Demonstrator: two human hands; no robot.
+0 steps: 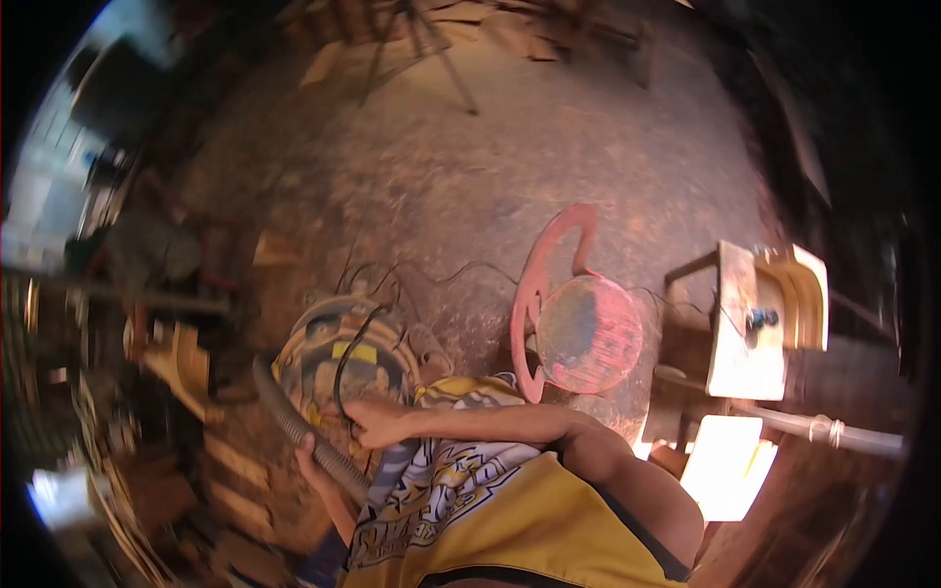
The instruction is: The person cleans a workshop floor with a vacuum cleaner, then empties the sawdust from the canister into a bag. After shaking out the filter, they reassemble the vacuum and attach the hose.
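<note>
A ribbed grey hose (323,446) runs from beside a round, dusty machine (328,338) down toward my body. My left hand (310,461) is closed on the hose, thumb on its near side. Over the lower edge of the machine, my right hand (377,421) is closed on a black cable (341,367) that loops up across the machine's top. A yellow label (355,352) shows on the machine's lid. The fingertips of my right hand are partly hidden and slightly blurred.
A red round-seated chair (590,335) stands right of the machine. Farther right, a wooden piece (745,323) carries a small dark tool (762,318). A tripod (417,49) stands at the back. Wooden pieces (240,480) lie at lower left. Thin cable crosses the floor.
</note>
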